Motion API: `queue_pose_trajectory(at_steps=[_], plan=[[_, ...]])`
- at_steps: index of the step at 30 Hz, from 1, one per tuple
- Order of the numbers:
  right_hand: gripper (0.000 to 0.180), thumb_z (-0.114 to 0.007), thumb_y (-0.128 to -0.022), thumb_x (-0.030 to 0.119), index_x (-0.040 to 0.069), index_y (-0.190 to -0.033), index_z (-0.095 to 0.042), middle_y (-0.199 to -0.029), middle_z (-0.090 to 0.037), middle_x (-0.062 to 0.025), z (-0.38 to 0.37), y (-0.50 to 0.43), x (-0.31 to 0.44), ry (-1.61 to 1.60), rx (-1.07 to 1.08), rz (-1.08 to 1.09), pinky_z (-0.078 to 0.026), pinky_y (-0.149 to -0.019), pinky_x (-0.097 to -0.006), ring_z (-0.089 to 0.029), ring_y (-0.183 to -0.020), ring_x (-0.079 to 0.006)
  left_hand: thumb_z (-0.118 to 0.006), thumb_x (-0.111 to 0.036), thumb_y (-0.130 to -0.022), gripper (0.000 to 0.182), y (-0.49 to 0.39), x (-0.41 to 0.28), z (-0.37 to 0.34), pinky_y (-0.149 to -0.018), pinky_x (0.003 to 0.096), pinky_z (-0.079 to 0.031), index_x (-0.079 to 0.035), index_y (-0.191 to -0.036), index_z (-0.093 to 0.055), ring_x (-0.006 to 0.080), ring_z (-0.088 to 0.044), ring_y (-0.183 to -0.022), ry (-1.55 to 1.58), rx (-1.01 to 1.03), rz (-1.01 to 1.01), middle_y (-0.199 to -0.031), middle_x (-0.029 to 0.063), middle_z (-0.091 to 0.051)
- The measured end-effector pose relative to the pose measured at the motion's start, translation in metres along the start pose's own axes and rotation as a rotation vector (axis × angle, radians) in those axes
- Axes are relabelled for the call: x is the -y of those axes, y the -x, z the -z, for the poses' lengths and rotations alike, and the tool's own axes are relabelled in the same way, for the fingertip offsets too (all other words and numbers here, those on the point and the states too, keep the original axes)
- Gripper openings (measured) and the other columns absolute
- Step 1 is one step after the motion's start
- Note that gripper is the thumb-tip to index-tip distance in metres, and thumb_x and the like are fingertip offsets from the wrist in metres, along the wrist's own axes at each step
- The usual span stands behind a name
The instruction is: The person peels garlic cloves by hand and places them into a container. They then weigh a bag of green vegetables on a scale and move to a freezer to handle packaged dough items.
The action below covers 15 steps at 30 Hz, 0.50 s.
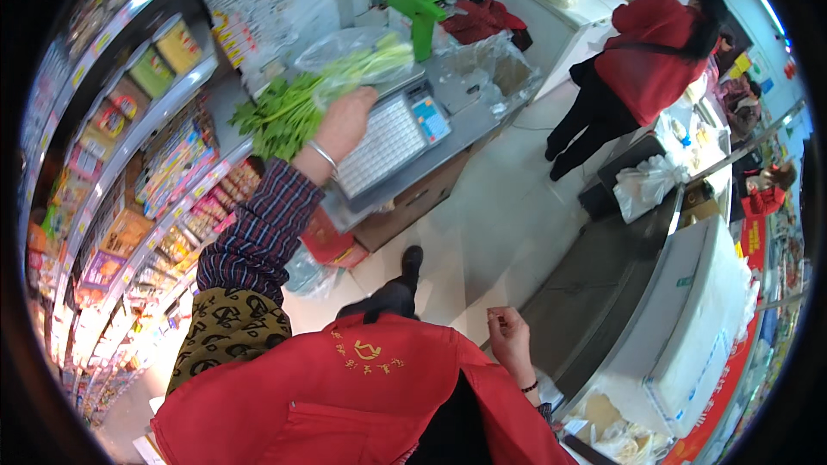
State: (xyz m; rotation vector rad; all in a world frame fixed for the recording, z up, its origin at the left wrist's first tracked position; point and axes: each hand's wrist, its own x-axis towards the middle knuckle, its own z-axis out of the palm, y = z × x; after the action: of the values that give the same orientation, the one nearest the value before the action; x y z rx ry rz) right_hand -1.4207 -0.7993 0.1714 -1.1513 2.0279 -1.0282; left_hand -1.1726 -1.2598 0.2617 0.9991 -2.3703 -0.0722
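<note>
My left hand, with a silver bangle at the wrist, is at the plastic-bagged stalks of a bunch of leafy celery. The hand's back faces me and hides its fingertips, so its grip cannot be told. The celery lies across the pan of a weighing scale, its leaves pointing left. Below the hand stands the scale's white keypad, with a blue-labelled part at its right end. My right hand hangs low beside the red apron, fingers curled, away from the counter; whether anything is inside it cannot be seen.
Shelves of packaged goods curve along the left. A green tape dispenser or bag sealer stands behind the scale. Another person in red stands at the upper right. A white foam box and a dark cabinet are at the right.
</note>
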Motion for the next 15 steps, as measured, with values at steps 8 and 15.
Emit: queue_pose_trajectory(at_steps=[8, 15], plan=[[0.018, -0.068, -0.095, 0.021, 0.006, -0.105, -0.073, -0.092, -0.073, -0.0143, 0.014, -0.163, 0.019, 0.125, 0.082, 0.082, -0.056, -0.071, -0.0394, -0.071, -0.080, -0.0308, -0.071, -0.009, -0.078, 0.062, -0.085, 0.112, -0.064, -0.093, 0.0492, -0.053, 0.001, -0.137, -0.051, 0.0433, -0.063, -0.109, -0.307, 0.162, 0.299, -0.119, 0.0246, -0.066], [0.017, -0.067, -0.095, 0.018, 0.004, -0.103, -0.072, -0.100, -0.071, -0.0150, 0.029, -0.285, 0.030, 0.107, 0.049, 0.145, -0.056, -0.072, -0.0409, -0.071, -0.082, -0.0323, -0.072, -0.015, -0.078, 0.051, -0.100, 0.122, -0.062, -0.082, 0.0544, -0.054, 0.000, -0.124, -0.055, 0.0458, -0.068, -0.096, -0.227, 0.297, 0.513, -0.102, 0.0275, -0.070]])
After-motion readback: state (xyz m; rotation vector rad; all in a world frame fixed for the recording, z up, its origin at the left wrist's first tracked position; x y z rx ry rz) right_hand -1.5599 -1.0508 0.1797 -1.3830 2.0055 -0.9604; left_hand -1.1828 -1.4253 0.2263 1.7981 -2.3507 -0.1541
